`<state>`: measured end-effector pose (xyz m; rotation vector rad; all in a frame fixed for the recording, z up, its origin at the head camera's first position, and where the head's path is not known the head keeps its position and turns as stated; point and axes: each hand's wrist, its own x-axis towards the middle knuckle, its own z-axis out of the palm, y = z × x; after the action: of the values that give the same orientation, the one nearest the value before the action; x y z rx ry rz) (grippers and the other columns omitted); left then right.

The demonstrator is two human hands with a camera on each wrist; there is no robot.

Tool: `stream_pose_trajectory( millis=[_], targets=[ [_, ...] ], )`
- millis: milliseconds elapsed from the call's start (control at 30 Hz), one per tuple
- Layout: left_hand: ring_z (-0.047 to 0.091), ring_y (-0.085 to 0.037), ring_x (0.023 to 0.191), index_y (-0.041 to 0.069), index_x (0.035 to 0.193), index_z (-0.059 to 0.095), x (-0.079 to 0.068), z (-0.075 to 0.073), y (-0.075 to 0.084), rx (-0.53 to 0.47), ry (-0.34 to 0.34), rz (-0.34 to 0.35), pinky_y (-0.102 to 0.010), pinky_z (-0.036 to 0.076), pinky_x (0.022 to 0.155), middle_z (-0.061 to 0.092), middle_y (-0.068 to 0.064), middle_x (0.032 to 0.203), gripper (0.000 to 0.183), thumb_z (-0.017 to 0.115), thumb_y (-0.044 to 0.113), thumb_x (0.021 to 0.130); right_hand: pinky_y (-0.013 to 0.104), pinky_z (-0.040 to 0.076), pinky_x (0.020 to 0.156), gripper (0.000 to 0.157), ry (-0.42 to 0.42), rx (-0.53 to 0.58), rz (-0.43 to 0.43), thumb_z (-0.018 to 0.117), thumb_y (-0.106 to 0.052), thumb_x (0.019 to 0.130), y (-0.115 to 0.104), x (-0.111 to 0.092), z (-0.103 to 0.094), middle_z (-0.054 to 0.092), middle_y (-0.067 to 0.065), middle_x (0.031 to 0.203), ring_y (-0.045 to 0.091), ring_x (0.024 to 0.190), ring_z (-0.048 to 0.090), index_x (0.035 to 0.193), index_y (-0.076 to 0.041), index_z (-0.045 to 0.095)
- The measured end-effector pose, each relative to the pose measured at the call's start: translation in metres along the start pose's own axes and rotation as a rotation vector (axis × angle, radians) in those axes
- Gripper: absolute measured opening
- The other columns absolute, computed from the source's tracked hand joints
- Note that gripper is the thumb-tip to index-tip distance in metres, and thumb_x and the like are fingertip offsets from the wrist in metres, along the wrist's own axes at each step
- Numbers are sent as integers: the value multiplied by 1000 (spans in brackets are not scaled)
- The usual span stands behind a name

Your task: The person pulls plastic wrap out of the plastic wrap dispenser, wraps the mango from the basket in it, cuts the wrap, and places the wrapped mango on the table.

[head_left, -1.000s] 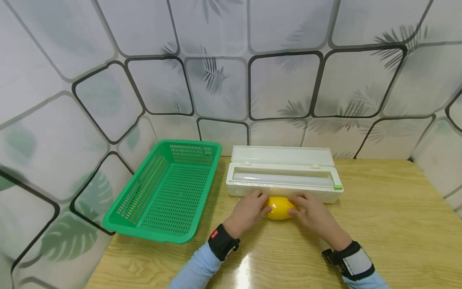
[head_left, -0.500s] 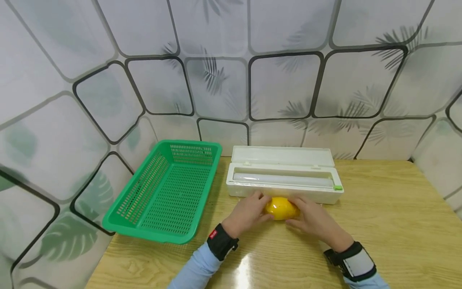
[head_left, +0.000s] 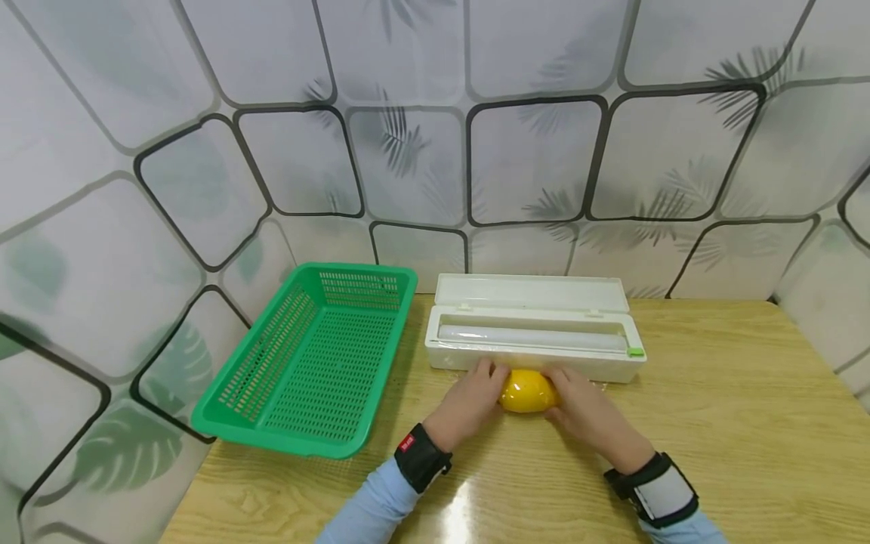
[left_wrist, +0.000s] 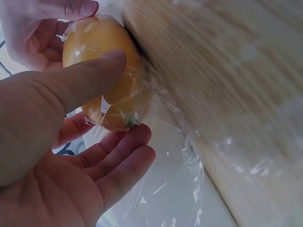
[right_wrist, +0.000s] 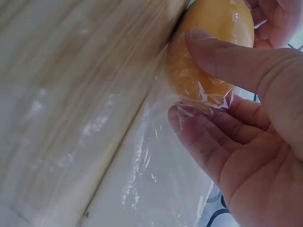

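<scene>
The background is formed by the wall [head_left: 535,162], which is covered with dark rounded outlines and grey-green leaves. In front of it, the wooden table [head_left: 734,423] is seen. The green basket [head_left: 316,374], with many small holes, is placed at about nine o'clock on the visible part of the table. At twelve o'clock the long white box [head_left: 578,365] is placed, with its lid [head_left: 532,293] opened toward the wall and the pale roll [head_left: 533,338] lying inside. Clear, creased film [right_wrist: 147,175] is spread before the white surface beside the fruit [head_left: 529,391], and it is also wrapped closely over the fruit. By the left hand [head_left: 469,402] the fruit is held from nine o'clock; it is pinched between the thumb and the bent fingers, as shown in the left wrist view. By the right hand [head_left: 587,412] it is pinched in the same way, from between three and four o'clock. Light blue sleeves [head_left: 377,499] are worn, and a black strap [head_left: 421,459] is fastened at each wrist. The yellow fruit itself is situated at six o'clock from the box, just beside its front; whether the two are touching cannot be told. The smallest thing, a green clip [head_left: 635,352], is fixed at the three o'clock end of the box.
</scene>
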<state>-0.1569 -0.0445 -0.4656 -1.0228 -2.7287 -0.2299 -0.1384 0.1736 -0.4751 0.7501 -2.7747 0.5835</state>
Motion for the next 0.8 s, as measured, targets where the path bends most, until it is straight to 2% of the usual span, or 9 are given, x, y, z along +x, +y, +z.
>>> stream_pose_trajectory(
  millis=[300,600,800],
  targets=[
    [57,-19,90,6,120,52,0,0,-1,-33,-10,-9,-27,54,79,50,-9,100,45,79,20,85,51,50,94,56,-23,106,53,84,-3,76,4,0,-5,63,20,123,34,109,62,125,5,57],
    [56,-19,92,7,122,52,-1,-2,-1,6,-29,16,-26,52,82,52,-9,101,45,77,21,87,50,51,94,53,-24,160,33,82,-4,79,8,-1,-8,65,20,123,33,110,63,126,6,59],
    [55,-18,92,7,124,52,-2,-4,-1,-2,-44,15,-26,51,82,52,-8,101,45,76,21,89,51,50,95,51,-35,175,34,79,-5,82,9,-1,-8,64,21,125,36,113,62,127,7,59]
  ],
)
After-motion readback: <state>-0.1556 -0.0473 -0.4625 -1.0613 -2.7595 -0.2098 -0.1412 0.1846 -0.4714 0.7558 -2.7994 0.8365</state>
